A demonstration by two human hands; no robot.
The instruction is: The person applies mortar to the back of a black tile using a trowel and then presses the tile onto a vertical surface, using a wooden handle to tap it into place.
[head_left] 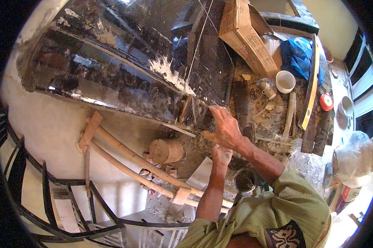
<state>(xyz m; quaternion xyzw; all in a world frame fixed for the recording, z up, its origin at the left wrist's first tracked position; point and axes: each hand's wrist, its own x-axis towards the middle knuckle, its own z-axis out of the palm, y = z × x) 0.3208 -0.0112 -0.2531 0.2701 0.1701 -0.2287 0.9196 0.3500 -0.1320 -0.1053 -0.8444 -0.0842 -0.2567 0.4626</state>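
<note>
Beside the corner of the black slab (104, 78), where the dark block (190, 110) sits, the right hand (225, 129) spreads thumb and fingers; the left hand (222, 155) curls just below (whether either grip holds anything, one cannot tell). A white bucket (285, 82) stands right of the slab.

Bright glare whitens the lower right; fisheye distortion bends edges.

The person wore an olive-green shirt (252, 217) with short, loose sleeves (296, 188). The cloth was creased into soft folds, and near the lower edge of the view it bore a dark, angular patch (270, 234) with a pale, curling design (284, 237). Both forearms (211, 193) and the hands (228, 129) were bare.
</note>
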